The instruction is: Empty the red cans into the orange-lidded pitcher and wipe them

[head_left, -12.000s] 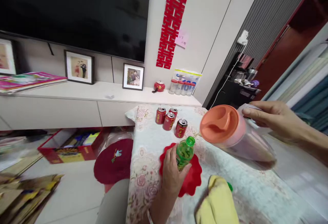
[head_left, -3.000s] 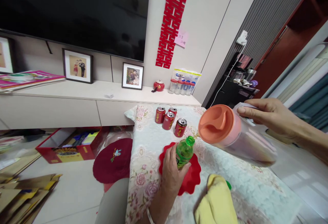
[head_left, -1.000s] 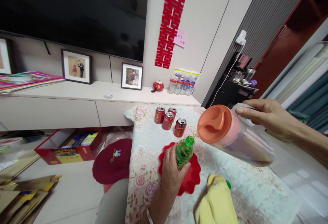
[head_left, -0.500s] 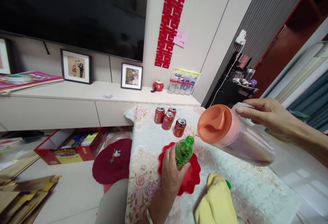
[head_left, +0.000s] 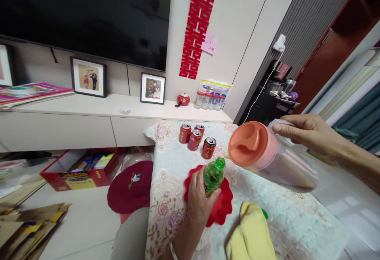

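Observation:
My left hand [head_left: 199, 192] is wrapped round a green plastic bottle [head_left: 214, 174], whose uncapped mouth points up. Under the bottle lies a red scalloped plate [head_left: 224, 208]. My right hand [head_left: 303, 131] grips the handle of a clear pitcher [head_left: 287, 165] with an orange lid [head_left: 248, 144]. The pitcher is tilted, lid end toward the bottle, with brown liquid low in its far end. Its lid is apart from the bottle mouth, and no stream of liquid shows. A folded yellow cloth [head_left: 252, 232] lies right of the plate, partly hiding a green cap [head_left: 264, 213].
Several red drink cans [head_left: 194, 140] stand behind the bottle on the flowered tablecloth [head_left: 166, 173]. Beyond the table, a white cabinet [head_left: 130, 111] holds photo frames, a red pot [head_left: 183, 99] and lidded jars [head_left: 209, 101]. A maroon-covered stool [head_left: 130, 188] is at the left.

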`<state>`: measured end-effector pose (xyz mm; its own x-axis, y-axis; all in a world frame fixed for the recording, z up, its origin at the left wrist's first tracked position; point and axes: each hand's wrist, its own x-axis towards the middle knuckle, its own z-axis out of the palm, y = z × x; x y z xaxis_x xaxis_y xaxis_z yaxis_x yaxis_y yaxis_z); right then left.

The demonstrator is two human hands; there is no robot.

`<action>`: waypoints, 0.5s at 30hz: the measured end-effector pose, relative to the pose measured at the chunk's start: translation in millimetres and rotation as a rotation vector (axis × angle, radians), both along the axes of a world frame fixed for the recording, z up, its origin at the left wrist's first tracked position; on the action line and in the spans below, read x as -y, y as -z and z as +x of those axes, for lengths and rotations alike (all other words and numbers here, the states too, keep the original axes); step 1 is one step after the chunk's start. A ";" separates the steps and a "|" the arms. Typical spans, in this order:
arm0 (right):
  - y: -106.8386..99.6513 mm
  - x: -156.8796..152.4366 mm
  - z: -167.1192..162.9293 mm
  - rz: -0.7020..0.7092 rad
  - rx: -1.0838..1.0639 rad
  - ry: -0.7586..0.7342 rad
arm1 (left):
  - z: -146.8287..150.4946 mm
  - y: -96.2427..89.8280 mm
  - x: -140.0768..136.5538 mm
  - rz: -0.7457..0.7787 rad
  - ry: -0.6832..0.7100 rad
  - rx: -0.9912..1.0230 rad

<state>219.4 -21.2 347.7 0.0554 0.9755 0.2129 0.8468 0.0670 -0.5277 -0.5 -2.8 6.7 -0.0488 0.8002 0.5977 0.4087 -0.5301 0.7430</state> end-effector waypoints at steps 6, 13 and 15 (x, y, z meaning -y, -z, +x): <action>-0.5 -0.1 -6.0 0.013 -0.005 0.007 | 0.0 -2.2 0.3 0.005 0.008 0.000; 2.7 0.8 -0.7 0.008 -0.014 -0.022 | 1.2 0.7 -0.1 -0.003 0.006 0.004; 3.1 0.9 0.4 0.002 -0.012 -0.024 | 1.1 1.5 -0.2 0.008 0.003 0.002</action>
